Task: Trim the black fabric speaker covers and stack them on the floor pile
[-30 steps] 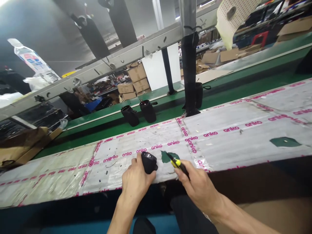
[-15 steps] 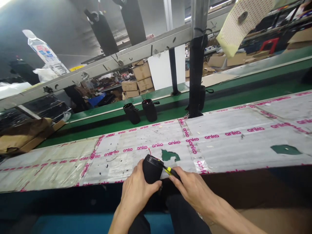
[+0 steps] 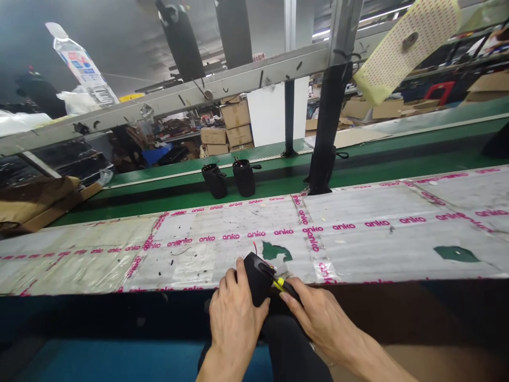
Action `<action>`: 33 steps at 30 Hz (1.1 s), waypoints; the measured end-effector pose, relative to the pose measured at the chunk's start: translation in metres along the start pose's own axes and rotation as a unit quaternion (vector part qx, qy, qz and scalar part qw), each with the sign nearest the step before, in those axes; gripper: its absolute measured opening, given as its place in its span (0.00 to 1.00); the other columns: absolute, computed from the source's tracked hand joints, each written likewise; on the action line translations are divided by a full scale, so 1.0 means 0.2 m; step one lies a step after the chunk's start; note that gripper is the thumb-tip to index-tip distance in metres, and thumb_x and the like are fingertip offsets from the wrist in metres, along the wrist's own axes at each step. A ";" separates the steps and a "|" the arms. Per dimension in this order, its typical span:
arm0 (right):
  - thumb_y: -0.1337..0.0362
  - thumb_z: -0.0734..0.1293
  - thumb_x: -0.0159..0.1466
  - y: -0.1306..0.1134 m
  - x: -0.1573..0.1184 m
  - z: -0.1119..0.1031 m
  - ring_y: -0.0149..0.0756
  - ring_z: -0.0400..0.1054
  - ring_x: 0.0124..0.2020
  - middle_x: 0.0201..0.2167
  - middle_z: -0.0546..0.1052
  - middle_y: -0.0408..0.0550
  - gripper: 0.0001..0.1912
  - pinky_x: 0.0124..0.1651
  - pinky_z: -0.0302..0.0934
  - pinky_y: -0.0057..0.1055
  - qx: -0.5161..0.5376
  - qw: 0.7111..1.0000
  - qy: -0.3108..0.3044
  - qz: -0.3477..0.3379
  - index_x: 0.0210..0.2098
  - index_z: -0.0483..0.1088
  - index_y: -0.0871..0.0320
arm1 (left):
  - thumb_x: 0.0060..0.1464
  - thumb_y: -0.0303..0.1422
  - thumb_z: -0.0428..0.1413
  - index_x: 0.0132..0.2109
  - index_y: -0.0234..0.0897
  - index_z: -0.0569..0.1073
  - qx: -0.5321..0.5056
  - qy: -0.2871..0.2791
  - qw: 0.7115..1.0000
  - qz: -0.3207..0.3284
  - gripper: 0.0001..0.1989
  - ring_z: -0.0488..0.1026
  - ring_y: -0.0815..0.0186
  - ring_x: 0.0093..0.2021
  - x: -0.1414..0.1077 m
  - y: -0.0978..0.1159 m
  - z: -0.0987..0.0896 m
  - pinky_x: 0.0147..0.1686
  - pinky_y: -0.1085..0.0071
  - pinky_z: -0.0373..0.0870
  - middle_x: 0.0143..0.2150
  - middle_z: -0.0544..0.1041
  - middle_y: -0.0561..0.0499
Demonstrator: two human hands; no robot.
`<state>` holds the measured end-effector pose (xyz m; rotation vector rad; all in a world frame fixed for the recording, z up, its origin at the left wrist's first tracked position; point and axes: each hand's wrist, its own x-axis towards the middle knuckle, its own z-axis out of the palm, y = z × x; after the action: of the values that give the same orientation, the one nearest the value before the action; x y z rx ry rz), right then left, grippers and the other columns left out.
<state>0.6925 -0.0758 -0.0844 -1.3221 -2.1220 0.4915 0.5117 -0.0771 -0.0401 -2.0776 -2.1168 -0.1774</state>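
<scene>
Near the front edge of the wrapped bench, my left hand [image 3: 234, 313] is wrapped round a black fabric-covered cylinder [image 3: 258, 281]. The cylinder is tilted, its top facing up and a little to the right, and a thin red wire sticks up from it. My right hand [image 3: 318, 307] grips cutters [image 3: 287, 286] with black and yellow handles. The cutters' tip is at the right rim of the cylinder's top, among small wires; whether the jaws are closed cannot be made out.
The bench [image 3: 353, 249] is covered in white wrap with pink print. Behind it, two black cylinders [image 3: 244, 178] stand on a green belt [image 3: 170, 191], beside a dark post [image 3: 324, 127]. A metal rail [image 3: 238, 77] crosses above; a bottle [image 3: 81, 63] sits upper left.
The cylinder has tilted and moved slightly right. My left hand has shifted right with its fingers more spread over the side, and the cutters have moved slightly right and down. The camera view has shifted.
</scene>
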 end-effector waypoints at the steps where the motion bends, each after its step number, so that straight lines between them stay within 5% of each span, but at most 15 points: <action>1: 0.57 0.53 0.74 0.00 0.00 0.00 0.42 0.76 0.31 0.33 0.78 0.44 0.12 0.29 0.57 0.33 0.001 1.000 0.005 -0.004 0.51 0.62 0.53 | 0.48 0.42 0.63 0.67 0.31 0.56 -0.008 -0.001 1.000 -0.001 0.43 0.73 0.52 0.49 0.00 0.00 0.00 0.44 0.61 0.71 0.51 0.73 0.39; 5: 0.57 0.54 0.74 0.01 -0.01 0.00 0.39 0.75 0.28 0.32 0.79 0.43 0.13 0.29 0.59 0.32 0.018 0.998 0.052 -0.007 0.53 0.62 0.52 | 0.47 0.41 0.63 0.66 0.37 0.57 -0.090 -0.004 0.996 -0.023 0.42 0.74 0.52 0.51 0.06 -0.11 -0.06 0.45 0.62 0.72 0.53 0.74 0.41; 8: 0.55 0.55 0.73 0.03 0.04 -0.02 0.38 0.75 0.27 0.33 0.79 0.42 0.14 0.30 0.61 0.32 0.027 0.996 0.083 -0.007 0.54 0.61 0.51 | 0.46 0.43 0.63 0.66 0.43 0.57 -0.194 0.044 0.977 -0.078 0.42 0.73 0.52 0.54 0.22 -0.32 -0.16 0.49 0.61 0.71 0.57 0.73 0.44; 12: 0.54 0.55 0.72 0.01 0.22 -0.07 0.36 0.73 0.27 0.29 0.77 0.41 0.12 0.29 0.59 0.30 0.044 0.997 0.056 -0.024 0.48 0.64 0.52 | 0.40 0.50 0.67 0.65 0.45 0.57 -0.337 0.216 0.883 -0.244 0.48 0.74 0.52 0.53 0.53 -0.67 -0.21 0.51 0.56 0.71 0.55 0.74 0.44; 14: 0.53 0.55 0.72 -0.03 0.38 -0.09 0.35 0.70 0.25 0.26 0.75 0.40 0.12 0.28 0.56 0.30 0.045 0.999 0.016 -0.025 0.44 0.65 0.52 | 0.38 0.49 0.68 0.65 0.42 0.56 -0.356 0.276 0.844 -0.293 0.50 0.72 0.51 0.56 0.66 -0.81 -0.16 0.55 0.55 0.69 0.57 0.73 0.42; 17: 0.54 0.58 0.71 -0.08 0.72 -0.10 0.35 0.67 0.24 0.25 0.73 0.40 0.11 0.28 0.53 0.29 -0.008 0.999 0.000 -0.049 0.41 0.65 0.53 | 0.39 0.46 0.68 0.65 0.39 0.57 -0.368 0.277 0.830 -0.314 0.49 0.71 0.51 0.57 0.75 -0.93 0.00 0.56 0.54 0.68 0.58 0.72 0.40; 22: 0.61 0.65 0.64 -0.18 1.48 -0.06 0.37 0.71 0.38 0.39 0.76 0.45 0.09 0.36 0.56 0.28 -0.108 0.988 0.038 -0.102 0.44 0.68 0.54 | 0.40 0.48 0.67 0.65 0.37 0.56 -0.385 0.244 0.821 -0.342 0.49 0.73 0.49 0.54 0.70 -0.98 0.26 0.52 0.54 0.71 0.54 0.74 0.37; 26: 0.67 0.64 0.62 -0.26 2.02 0.07 0.41 0.69 0.46 0.51 0.72 0.50 0.15 0.42 0.58 0.30 -0.133 0.983 0.047 -0.116 0.49 0.69 0.55 | 0.39 0.49 0.67 0.65 0.40 0.56 -0.390 0.221 0.823 -0.350 0.49 0.75 0.48 0.51 0.69 -1.02 0.34 0.50 0.54 0.72 0.51 0.76 0.40; 29: 0.67 0.65 0.63 -0.29 2.25 0.19 0.41 0.68 0.48 0.55 0.69 0.52 0.18 0.45 0.58 0.31 -0.140 0.982 0.038 -0.121 0.53 0.68 0.56 | 0.39 0.48 0.67 0.65 0.41 0.56 -0.394 0.216 0.823 -0.347 0.48 0.74 0.50 0.52 0.70 -1.03 0.35 0.51 0.56 0.71 0.53 0.75 0.41; 33: 0.65 0.68 0.63 -0.28 2.27 0.27 0.42 0.69 0.44 0.47 0.72 0.54 0.11 0.45 0.58 0.32 -0.136 0.983 0.023 -0.120 0.45 0.71 0.60 | 0.44 0.48 0.65 0.68 0.42 0.49 -0.399 0.237 0.829 -0.312 0.51 0.70 0.51 0.59 0.69 -1.01 0.36 0.56 0.57 0.68 0.60 0.70 0.40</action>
<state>0.4664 0.3066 0.0349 -1.1818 -2.3311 0.0702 0.3042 0.0677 -0.0752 -1.2267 -2.4848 -1.7095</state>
